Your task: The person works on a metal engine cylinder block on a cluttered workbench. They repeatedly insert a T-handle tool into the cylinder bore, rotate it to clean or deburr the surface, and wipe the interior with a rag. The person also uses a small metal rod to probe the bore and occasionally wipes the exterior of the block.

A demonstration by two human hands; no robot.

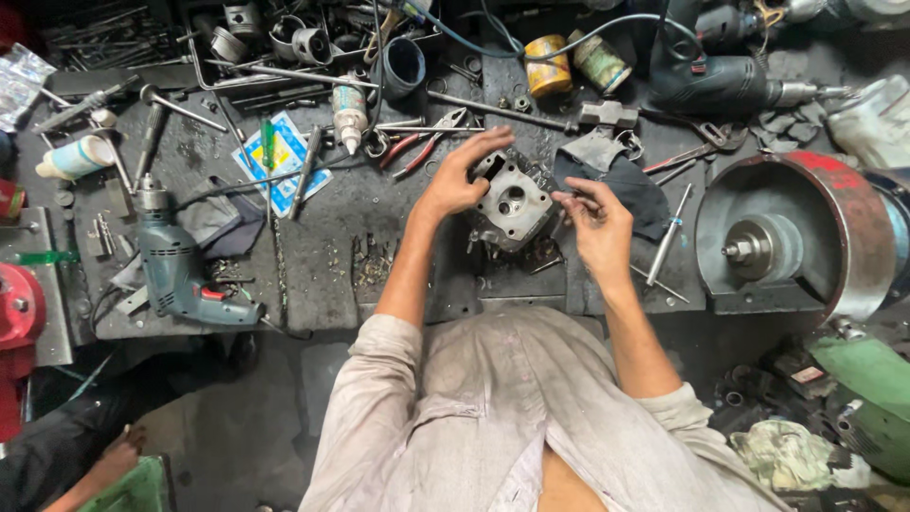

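Pale shirt [493,427] fills the near edge of the view, sleeves pushed up, both forearms reaching forward over the dark, oily bench [322,218]. Between the hands sits a grey metal engine head [512,202], a blocky casting near the bench's front edge, about midway along it. Its broad machined face with a round bore is turned up and tipped slightly toward the person; its long axis runs diagonally, from the near left up toward the far right.

Left hand [462,177] comes in from the left with the wrist bent, fingers spread and curled over the casting's far left corner, gripping it there with the thumb on the near side. Right hand [597,223] is just beside the casting's right edge, palm turned inward, thumb and forefinger pinched together on something small and thin that I can't make out; the other fingers are loosely curled.

A dark rag [635,194] lies just behind the right hand. Red-handled pliers [417,147] lie beyond the left hand. Toward the bench's left front corner a blue-green drill [175,265] rests on its side. Off the right end stands a large red-rimmed drum [806,232].
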